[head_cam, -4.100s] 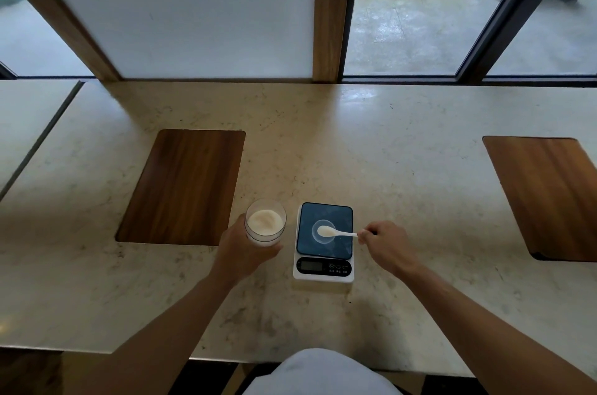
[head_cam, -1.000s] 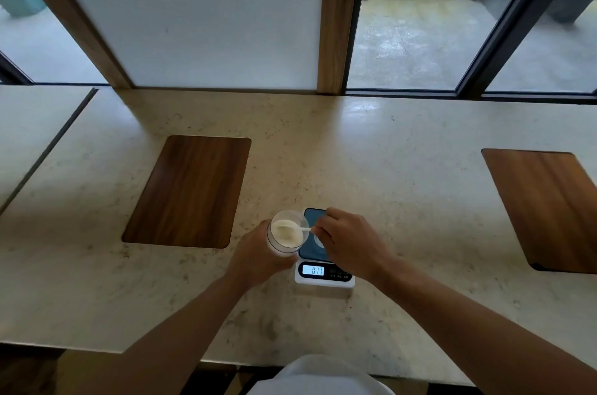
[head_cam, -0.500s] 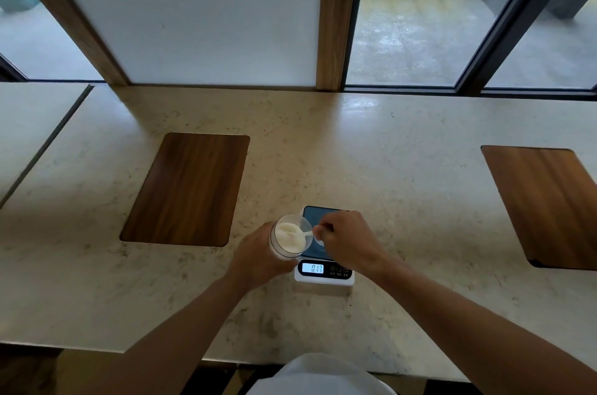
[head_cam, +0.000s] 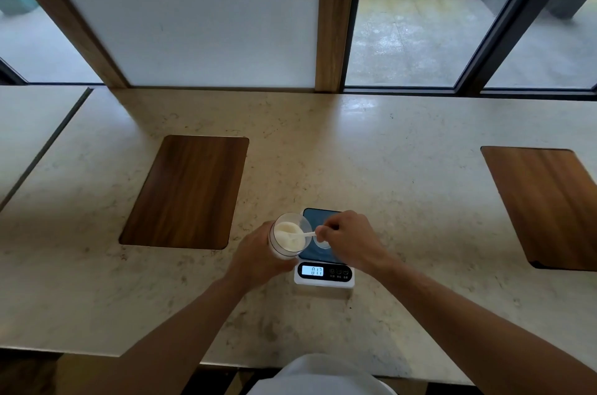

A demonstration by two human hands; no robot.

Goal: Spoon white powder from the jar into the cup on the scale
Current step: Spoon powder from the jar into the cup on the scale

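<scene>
My left hand (head_cam: 258, 255) grips a clear jar (head_cam: 284, 247) of white powder and tilts its mouth toward the scale. My right hand (head_cam: 350, 241) pinches the handle of a small white spoon (head_cam: 305, 234), whose bowl sits in the powder inside the jar. The white scale (head_cam: 323, 260) has a dark blue platform and a lit display. A small clear cup (head_cam: 324, 245) stands on the platform, mostly hidden under my right hand.
The beige stone counter (head_cam: 403, 184) carries a wooden inset panel (head_cam: 185, 192) to the left and another wooden panel (head_cam: 549, 207) at far right. Windows and a wooden post run along the back edge. A seam splits the counter at far left.
Earlier the jar stood upright and the spoon lay over the cup. Since then my left hand tilted the jar toward the scale, and my right hand brought the spoon into the powder.
</scene>
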